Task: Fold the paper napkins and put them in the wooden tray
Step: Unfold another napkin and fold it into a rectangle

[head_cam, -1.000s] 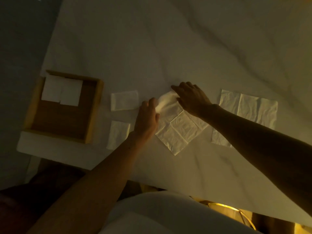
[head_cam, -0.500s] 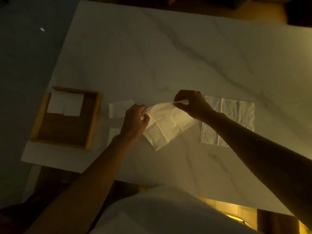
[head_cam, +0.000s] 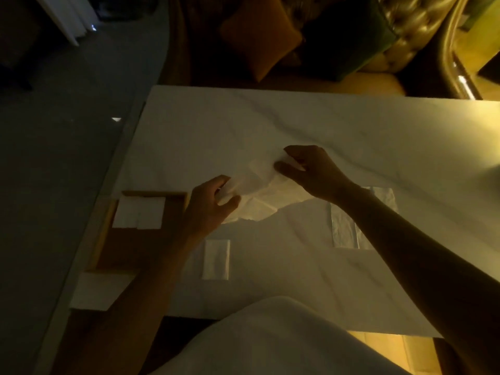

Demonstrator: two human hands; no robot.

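Thin crinkled paper napkin (head_cam: 257, 182); matt wooden tray (head_cam: 140, 250); smooth veined marble-look table (head_cam: 270, 125).

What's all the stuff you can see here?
table: one, white marble, fills the middle
wooden tray: one, brown, table's left edge
folded napkins in tray: two, white, side by side at its far end
folded napkin on table: one, white, right of the tray
unfolded napkin: one, white, flat, partly under the right forearm
held napkin: one, white, lifted between both hands
cushion: one, orange, beyond the table
left hand: one, pinches held napkin's left end
right hand: one, pinches its right end
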